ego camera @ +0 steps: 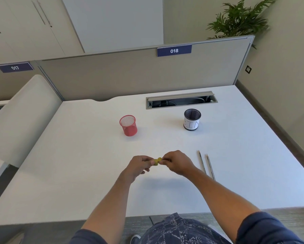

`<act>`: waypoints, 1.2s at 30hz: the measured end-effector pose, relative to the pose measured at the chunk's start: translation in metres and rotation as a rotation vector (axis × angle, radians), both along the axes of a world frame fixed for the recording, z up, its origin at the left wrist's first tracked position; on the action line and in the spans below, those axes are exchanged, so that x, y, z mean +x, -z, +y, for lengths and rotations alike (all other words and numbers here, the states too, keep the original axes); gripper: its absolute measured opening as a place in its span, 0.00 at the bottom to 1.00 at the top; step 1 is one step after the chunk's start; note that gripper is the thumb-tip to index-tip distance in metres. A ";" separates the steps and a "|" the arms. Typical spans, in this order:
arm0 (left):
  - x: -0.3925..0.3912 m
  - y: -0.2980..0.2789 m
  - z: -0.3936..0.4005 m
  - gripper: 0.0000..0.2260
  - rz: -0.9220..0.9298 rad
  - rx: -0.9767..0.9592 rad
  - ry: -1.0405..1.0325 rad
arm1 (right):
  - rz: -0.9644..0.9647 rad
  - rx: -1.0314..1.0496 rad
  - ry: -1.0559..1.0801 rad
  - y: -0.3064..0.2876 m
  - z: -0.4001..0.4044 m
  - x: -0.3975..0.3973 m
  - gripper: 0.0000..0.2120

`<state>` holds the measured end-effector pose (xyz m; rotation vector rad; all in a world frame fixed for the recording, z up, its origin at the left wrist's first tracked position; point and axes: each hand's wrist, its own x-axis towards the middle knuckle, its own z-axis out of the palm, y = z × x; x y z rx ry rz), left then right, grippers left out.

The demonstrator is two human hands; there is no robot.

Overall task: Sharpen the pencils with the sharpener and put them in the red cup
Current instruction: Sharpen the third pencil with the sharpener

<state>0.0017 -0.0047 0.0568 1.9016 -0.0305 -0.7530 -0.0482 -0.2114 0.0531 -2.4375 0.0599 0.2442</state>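
Note:
My two hands meet above the middle of the white desk (87,173). A small yellow sharpener (157,161) sits between them. My right hand (177,162) pinches the sharpener from the right. My left hand (138,166) pinches a pencil (148,161) whose end goes into the sharpener; only a thin bit of it shows between the fingers. Two more pencils (206,166) lie side by side on the desk just right of my right wrist, tips pointing away. The red mesh cup (128,125) stands upright beyond my hands, slightly left, with nothing seen in it.
A black mesh cup with a white paper label (192,119) stands at the back right. Behind it is an open cable slot (181,100) in the desk. A grey partition (130,74) closes the far edge, and a padded panel (21,117) stands to the left.

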 end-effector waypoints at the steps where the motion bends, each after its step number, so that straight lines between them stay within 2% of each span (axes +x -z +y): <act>1: -0.001 0.000 0.000 0.07 -0.009 0.011 0.019 | 0.061 0.037 0.010 -0.001 0.001 -0.001 0.12; 5: -0.007 -0.002 0.005 0.06 0.005 0.042 0.042 | 0.232 0.175 -0.070 -0.013 0.002 -0.002 0.13; 8: -0.010 -0.003 0.007 0.06 0.005 0.045 0.036 | 0.216 0.194 -0.137 -0.012 -0.002 -0.005 0.07; 11: -0.011 -0.003 0.009 0.07 -0.001 0.044 0.033 | 0.139 0.186 -0.108 -0.001 -0.002 -0.011 0.05; 13: -0.011 -0.007 0.007 0.07 -0.010 0.026 0.008 | 0.043 0.089 -0.043 0.001 0.000 -0.012 0.05; 16: -0.009 -0.014 0.002 0.07 -0.032 -0.019 -0.038 | -0.163 -0.165 -0.013 -0.005 0.005 -0.011 0.08; 17: -0.007 -0.016 0.001 0.06 -0.039 -0.030 -0.039 | -0.174 -0.185 -0.008 -0.007 0.006 -0.010 0.09; 19: -0.005 -0.017 0.001 0.05 -0.057 -0.026 -0.007 | -0.061 -0.132 0.006 -0.010 0.004 -0.007 0.12; 22: -0.002 -0.017 0.001 0.05 -0.079 0.017 0.071 | 0.150 0.127 -0.011 -0.013 0.000 -0.005 0.18; 24: 0.000 -0.015 0.000 0.05 -0.075 0.034 0.090 | 0.197 0.184 -0.046 -0.015 -0.002 -0.006 0.18; 26: 0.002 -0.013 -0.001 0.04 -0.073 0.044 0.093 | 0.186 0.225 -0.038 -0.010 -0.005 -0.007 0.12; 28: 0.003 -0.010 -0.003 0.05 -0.061 0.052 0.092 | 0.122 0.216 -0.025 -0.002 -0.008 -0.008 0.10; 33: 0.000 -0.006 -0.011 0.04 -0.024 0.023 0.064 | -0.123 -0.103 0.011 0.006 -0.011 -0.010 0.11; 36: 0.002 -0.008 -0.014 0.05 -0.028 0.016 0.084 | 0.028 0.017 0.014 -0.001 -0.016 -0.007 0.13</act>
